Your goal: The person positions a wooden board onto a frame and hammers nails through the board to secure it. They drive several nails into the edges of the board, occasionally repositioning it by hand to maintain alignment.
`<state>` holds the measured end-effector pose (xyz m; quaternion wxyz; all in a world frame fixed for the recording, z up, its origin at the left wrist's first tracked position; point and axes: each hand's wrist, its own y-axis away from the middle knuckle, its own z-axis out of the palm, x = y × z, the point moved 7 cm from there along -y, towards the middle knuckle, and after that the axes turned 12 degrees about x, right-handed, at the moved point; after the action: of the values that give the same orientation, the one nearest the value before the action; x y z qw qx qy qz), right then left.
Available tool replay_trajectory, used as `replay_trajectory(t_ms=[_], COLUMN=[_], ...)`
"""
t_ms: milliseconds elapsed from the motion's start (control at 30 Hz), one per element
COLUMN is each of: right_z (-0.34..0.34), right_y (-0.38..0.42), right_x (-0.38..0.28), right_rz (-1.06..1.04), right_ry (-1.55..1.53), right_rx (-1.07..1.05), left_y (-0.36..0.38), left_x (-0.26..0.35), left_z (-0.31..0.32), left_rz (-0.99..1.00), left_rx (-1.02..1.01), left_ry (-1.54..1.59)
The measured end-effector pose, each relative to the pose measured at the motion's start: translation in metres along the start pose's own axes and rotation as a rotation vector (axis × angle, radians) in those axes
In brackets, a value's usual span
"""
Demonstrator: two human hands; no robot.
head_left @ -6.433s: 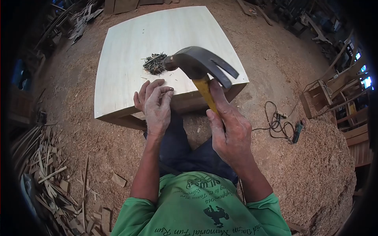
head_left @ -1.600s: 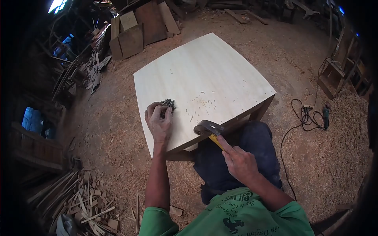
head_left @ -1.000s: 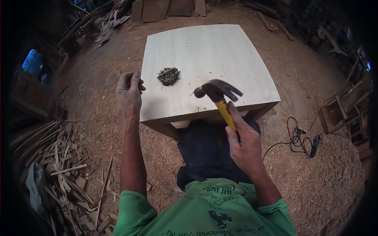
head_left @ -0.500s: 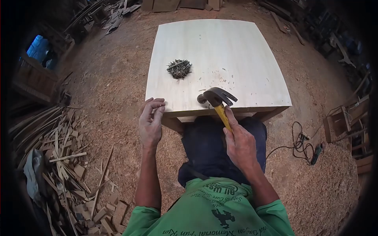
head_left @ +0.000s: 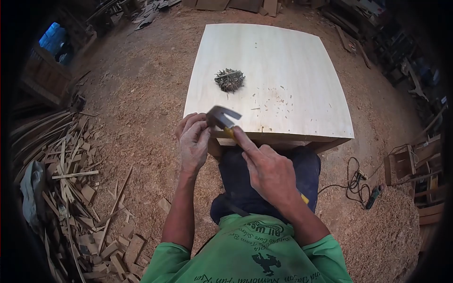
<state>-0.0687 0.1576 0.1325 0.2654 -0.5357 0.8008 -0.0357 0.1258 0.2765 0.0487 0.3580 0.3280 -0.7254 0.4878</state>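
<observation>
A pale wooden panel (head_left: 302,70) lies flat on a wooden frame in front of me. My right hand (head_left: 271,174) is wrapped round the yellow handle of a claw hammer (head_left: 222,118); the hammer's head is at the panel's near left corner. Beside that head, my left hand (head_left: 192,141) has its fingers pinched together at the same corner, and whatever is between them is hidden. A pile of nails (head_left: 230,80) rests on the left part of the panel. Small loose nails (head_left: 278,96) are scattered near the middle.
Wood offcuts (head_left: 89,188) are heaped on the shaving-covered floor (head_left: 141,94) at the left. A grey cloth (head_left: 33,193) hangs over them. A black cable (head_left: 356,181) coils on the floor at the right, near wooden pieces (head_left: 406,162).
The hammer has moved left, and its head is now close to my left hand. My left hand's fingers have drawn together at the corner. The view has shifted slightly.
</observation>
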Motion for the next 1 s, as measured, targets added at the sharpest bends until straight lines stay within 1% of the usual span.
replay_trajectory(t_ms=[33, 133, 167, 233, 300, 333, 367, 400, 433, 467, 500, 533, 567, 633, 667, 700, 767, 800, 833, 867, 900, 933, 967, 1000], right_z=[0.006, -0.016, -0.032, -0.075, -0.095, -0.097, -0.081, -0.074, -0.054, -0.027, 0.0, 0.023, 0.024, -0.004, -0.018, -0.04, -0.068, -0.072, -0.076, -0.069, -0.054, -0.033, -0.008, 0.017], right_y=[0.001, 0.002, 0.002, 0.007, 0.012, 0.01, 0.009, 0.004, 0.001, 0.0, 0.0, 0.006, 0.008, -0.003, 0.002, 0.0, 0.009, 0.011, 0.013, 0.014, 0.017, 0.015, 0.012, 0.011], right_x=[0.004, 0.005, 0.0, 0.001, -0.004, -0.009, -0.006, -0.007, -0.01, -0.007, -0.003, 0.003, 0.005, -0.005, -0.012, -0.021, -0.019, -0.017, -0.015, -0.01, -0.004, -0.005, -0.004, -0.004], right_rz=[-0.018, 0.042, -0.049, -0.035, -0.03, -0.043, -0.02, -0.128, -0.205, -0.175, -0.157, -0.024, 0.034, 0.042, 0.078, -0.025, -0.053, -0.068, -0.106, -0.164, -0.163, -0.179, -0.159, -0.097], right_ry=[-0.021, -0.304, -0.319, -0.474, -0.722, -0.886, -0.957, -0.553, -0.365, -0.269, -0.166, -0.156, -0.24, -0.331, -0.382, -0.453, -0.574, -0.801, -1.021, -0.973, -0.86, -0.504, -0.255, -0.105], right_rx=[0.076, 0.204, 0.262, 0.529, 0.732, 0.808, 0.799, 0.684, 0.567, 0.428, 0.288, 0.127, 0.139, 0.233, 0.263, 0.423, 0.577, 0.666, 0.754, 0.784, 0.756, 0.592, 0.379, 0.168], left_y=[0.0, -0.009, -0.014, -0.056, -0.103, -0.122, -0.136, -0.145, -0.152, -0.156, -0.159, -0.156, -0.157, -0.167, -0.156, -0.158, -0.156, -0.156, -0.156, -0.155, -0.155, -0.157, -0.157, -0.156], left_x=[-0.004, 0.012, 0.016, -0.004, -0.018, -0.022, -0.022, -0.022, -0.021, -0.021, -0.027, -0.036, -0.045, -0.041, -0.046, -0.053, -0.058, -0.053, -0.052, -0.054, -0.058, -0.056, -0.053, -0.052], left_z=[0.002, -0.004, -0.007, -0.003, 0.015, 0.028, 0.04, 0.051, 0.062, 0.069, 0.071, 0.073, 0.077, 0.075, 0.074, 0.076, 0.073, 0.072, 0.071, 0.071, 0.072, 0.068, 0.065, 0.061], left_rz=[-0.066, 0.107, 0.104, -0.272, -0.171, -0.156, -0.137, -0.15, -0.162, -0.173, -0.183, -0.194, -0.2, -0.113, -0.091, 0.051, 0.026, -0.141, -0.148, -0.158, -0.164, -0.165, -0.128, -0.126], left_rx=[-0.011, -0.062, -0.125, -0.069, -0.054, -0.062, -0.072, -0.129, -0.186, -0.244, -0.209, -0.185, -0.163, -0.085, -0.073, -0.02, 0.008, -0.019, -0.006, 0.005, 0.021, 0.041, 0.078, 0.092], left_ry=[0.099, -0.162, -0.138, 0.177, 0.099, 0.095, 0.09, 0.003, -0.084, -0.17, -0.16, -0.153, -0.148, -0.108, -0.099, -0.043, 0.029, 0.049, 0.03, 0.076, 0.125, 0.172, 0.076, 0.06])
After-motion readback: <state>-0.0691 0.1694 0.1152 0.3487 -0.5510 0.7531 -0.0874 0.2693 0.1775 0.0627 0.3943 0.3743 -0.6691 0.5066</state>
